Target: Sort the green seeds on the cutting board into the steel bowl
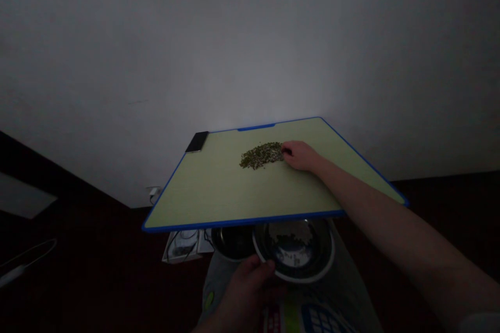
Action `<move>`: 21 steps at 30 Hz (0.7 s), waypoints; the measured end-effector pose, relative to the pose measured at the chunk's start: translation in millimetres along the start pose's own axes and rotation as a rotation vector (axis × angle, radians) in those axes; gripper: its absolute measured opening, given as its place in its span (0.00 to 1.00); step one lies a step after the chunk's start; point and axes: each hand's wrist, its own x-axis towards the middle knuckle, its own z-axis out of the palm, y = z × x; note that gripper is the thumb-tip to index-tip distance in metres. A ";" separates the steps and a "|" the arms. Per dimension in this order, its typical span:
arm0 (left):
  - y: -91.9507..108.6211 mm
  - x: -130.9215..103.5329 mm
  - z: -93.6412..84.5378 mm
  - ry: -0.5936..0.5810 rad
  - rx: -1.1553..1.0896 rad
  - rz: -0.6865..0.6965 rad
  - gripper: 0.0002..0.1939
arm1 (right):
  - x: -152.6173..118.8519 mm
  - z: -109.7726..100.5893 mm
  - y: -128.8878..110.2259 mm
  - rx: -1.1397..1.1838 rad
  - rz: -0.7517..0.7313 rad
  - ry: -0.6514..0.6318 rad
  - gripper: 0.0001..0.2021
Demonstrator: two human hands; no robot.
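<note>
A pile of small green and pale beans or seeds (261,156) is spread over the pale table top (219,192). At the pile's right end, my right hand (299,155) rests with its fingers curled together, and whatever may be between the fingertips is hidden. Below the table's near edge, my left hand (250,283) grips the left rim of a metal bowl (322,257) on my lap. Some pale and dark contents show inside that bowl, too dim to name. Another dark metal bowl (233,250) sits just left of it, partly under the table.
A dark phone (197,142) lies at the table's far left corner. The white wall (250,47) stands right behind the table. An open box with cables (183,246) is on the floor at left, near a plug (154,192). A printed bag (291,317) lies on my lap.
</note>
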 end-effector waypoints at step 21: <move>-0.3 0.5 2.4 0.017 -0.007 0.001 0.10 | -1.1 -0.4 -0.9 -0.005 0.014 -0.004 0.10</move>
